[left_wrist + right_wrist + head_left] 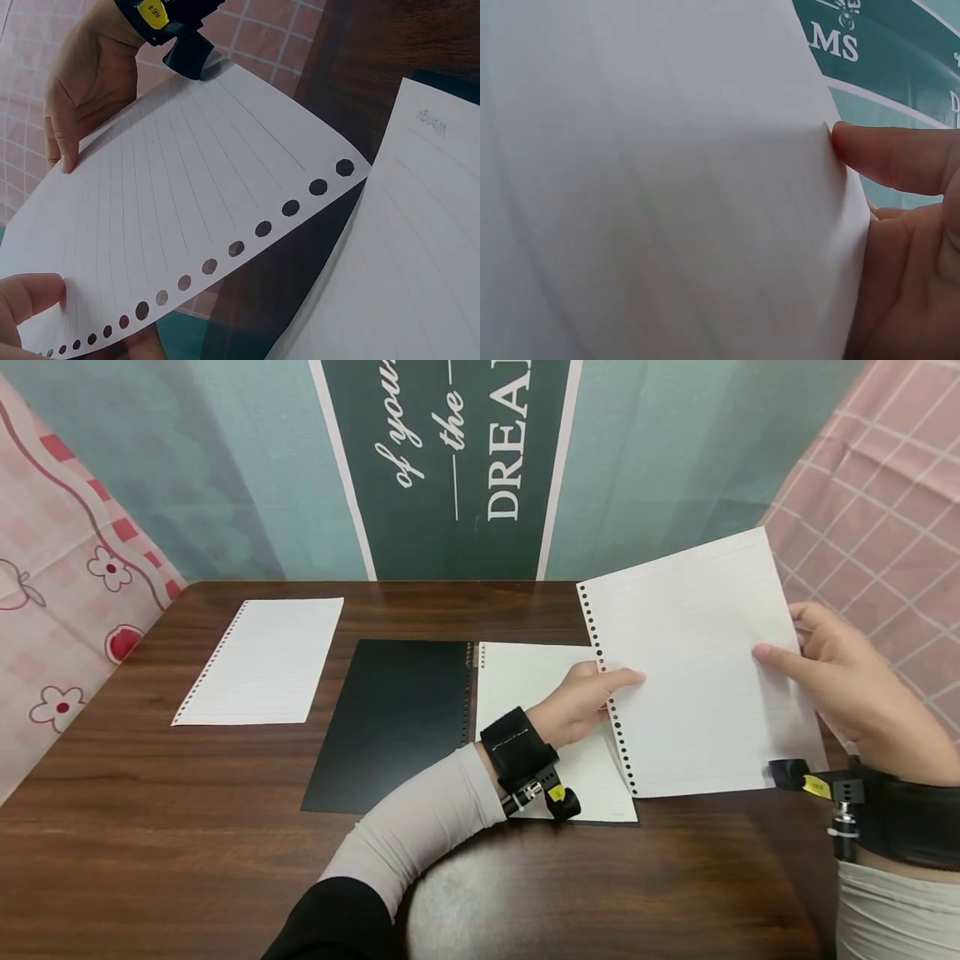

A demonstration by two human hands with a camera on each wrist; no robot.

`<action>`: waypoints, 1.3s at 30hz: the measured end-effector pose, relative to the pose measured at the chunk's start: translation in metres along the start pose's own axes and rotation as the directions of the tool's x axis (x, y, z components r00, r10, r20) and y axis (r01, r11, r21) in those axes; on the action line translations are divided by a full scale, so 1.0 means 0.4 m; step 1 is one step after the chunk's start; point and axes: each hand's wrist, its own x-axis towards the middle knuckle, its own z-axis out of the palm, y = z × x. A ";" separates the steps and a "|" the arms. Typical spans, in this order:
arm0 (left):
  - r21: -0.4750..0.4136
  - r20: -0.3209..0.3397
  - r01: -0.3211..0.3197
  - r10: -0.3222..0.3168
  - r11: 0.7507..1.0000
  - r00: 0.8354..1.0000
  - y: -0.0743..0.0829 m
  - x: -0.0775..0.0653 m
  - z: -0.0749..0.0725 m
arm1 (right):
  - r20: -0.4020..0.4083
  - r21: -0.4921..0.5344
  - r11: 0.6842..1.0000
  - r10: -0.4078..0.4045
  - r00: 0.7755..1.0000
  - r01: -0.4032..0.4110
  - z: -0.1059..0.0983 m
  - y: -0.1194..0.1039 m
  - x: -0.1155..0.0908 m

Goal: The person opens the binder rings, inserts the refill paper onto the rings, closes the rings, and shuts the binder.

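A lined loose-leaf sheet with punched holes down its left edge is held up and tilted between both hands. My left hand pinches the punched edge, thumb on the front face and fingers behind. At the opposite edge my right hand pinches the paper, its thumb on the face. Below and left of the sheet lies an open notebook, its black cover to the left and its white lined pages to the right, partly hidden by my left hand and the sheet.
Another punched loose-leaf sheet lies flat at the left of the brown wooden table. Behind the table hangs a teal cloth with a dark lettered panel. Pink patterned cloths hang at both sides.
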 end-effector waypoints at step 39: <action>0.155 -0.006 -0.101 0.103 0.983 0.995 0.081 0.001 -0.049 | -0.128 -0.063 0.998 -0.039 0.991 0.031 0.028 -0.044 -0.009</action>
